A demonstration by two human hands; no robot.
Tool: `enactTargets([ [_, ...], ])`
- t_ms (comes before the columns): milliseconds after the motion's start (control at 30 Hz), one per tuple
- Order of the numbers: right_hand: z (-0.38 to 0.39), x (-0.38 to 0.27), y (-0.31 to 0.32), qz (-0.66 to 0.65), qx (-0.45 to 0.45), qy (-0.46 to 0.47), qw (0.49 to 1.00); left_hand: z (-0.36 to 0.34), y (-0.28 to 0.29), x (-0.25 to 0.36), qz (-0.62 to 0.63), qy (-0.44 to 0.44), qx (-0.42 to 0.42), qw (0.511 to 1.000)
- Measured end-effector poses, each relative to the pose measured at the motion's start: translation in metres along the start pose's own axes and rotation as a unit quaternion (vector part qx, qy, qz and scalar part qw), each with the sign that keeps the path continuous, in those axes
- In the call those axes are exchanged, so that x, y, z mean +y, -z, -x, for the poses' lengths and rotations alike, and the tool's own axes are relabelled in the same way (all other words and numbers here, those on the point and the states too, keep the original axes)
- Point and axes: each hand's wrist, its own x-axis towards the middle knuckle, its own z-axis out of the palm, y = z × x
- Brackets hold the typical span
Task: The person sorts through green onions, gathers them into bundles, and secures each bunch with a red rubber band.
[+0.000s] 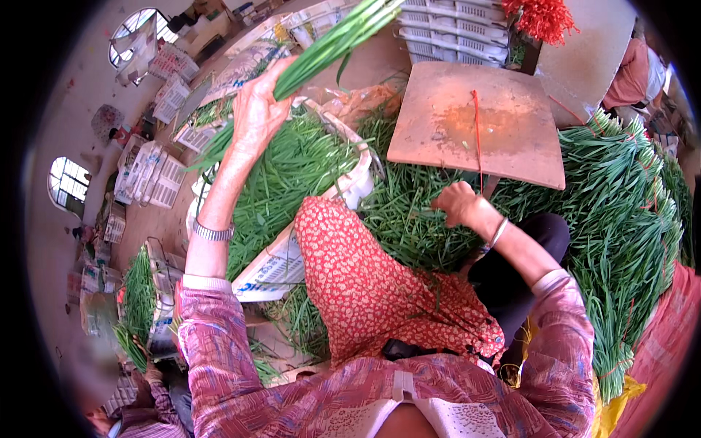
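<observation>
My left hand (261, 109) is raised at the upper left, its fingers wrapped round a bunch of chives (332, 50) that slants up to the right. Below that arm, loose chives (292, 157) fill a white plastic crate (274, 270). My right hand (460, 203) is curled just below the near edge of a square wooden board (438, 146). Across the board lies a red tie (477, 131), its near end hanging down beside that hand. Whether the curled fingers hold anything is hidden.
Tied bunches of chives (621, 197) are piled at the right, by red cloth (668, 336). Cut leaves (416, 212) lie under the board. Behind it stand stacked white crates (453, 33) and a cluster of red ties (542, 18). Other people sit at the far right and lower left.
</observation>
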Motion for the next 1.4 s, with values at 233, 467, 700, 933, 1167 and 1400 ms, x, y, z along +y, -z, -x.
enactTargets([
  [233, 0.055, -0.009, 0.097, -0.233, 0.549, 0.072, 0.8, 0.005, -0.011, 0.007, -0.075, -0.085, -0.007, 0.994],
  [467, 0.066, -0.019, 0.14, -0.214, 0.707, 0.064, 0.671, 0.015, -0.016, 0.015, -0.131, -0.099, -0.041, 0.986],
  [700, 0.034, -0.007, 0.126, -0.152, 0.706, 0.044, 0.69, 0.023, -0.008, 0.001, -0.147, -0.082, -0.047, 0.985],
  [933, 0.018, 0.026, 0.039, -0.01, 0.445, 0.017, 0.895, 0.011, 0.019, -0.014, 0.355, 0.274, -0.209, 0.869],
  [1167, 0.038, -0.05, 0.128, -0.333, 0.481, 0.124, 0.802, 0.022, 0.013, 0.007, 0.452, 0.317, -0.253, 0.794],
  [1400, 0.01, -0.059, 0.134, -0.446, 0.427, 0.145, 0.773, 0.03, 0.007, 0.014, 0.443, 0.319, -0.276, 0.791],
])
